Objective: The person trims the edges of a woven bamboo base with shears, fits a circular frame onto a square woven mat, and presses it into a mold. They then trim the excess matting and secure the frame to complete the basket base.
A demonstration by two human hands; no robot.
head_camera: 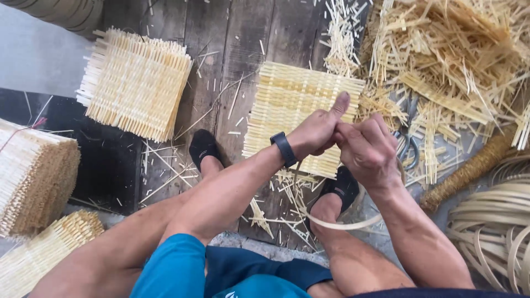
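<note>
weathered floor planks (243, 49) carry a woven bamboo mat (292, 110); just over its near edge, left hand (317, 132) and right hand (367, 149), pressed together, pinch a curved bamboo strip (342, 225) looping below them.

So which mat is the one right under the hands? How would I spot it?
Find the dark wooden planks in the middle. Two pale woven mats lie there; take the mat partly hidden behind the left hand and right hand. Unlike the thick stack further left, it is a single thin sheet.
</note>
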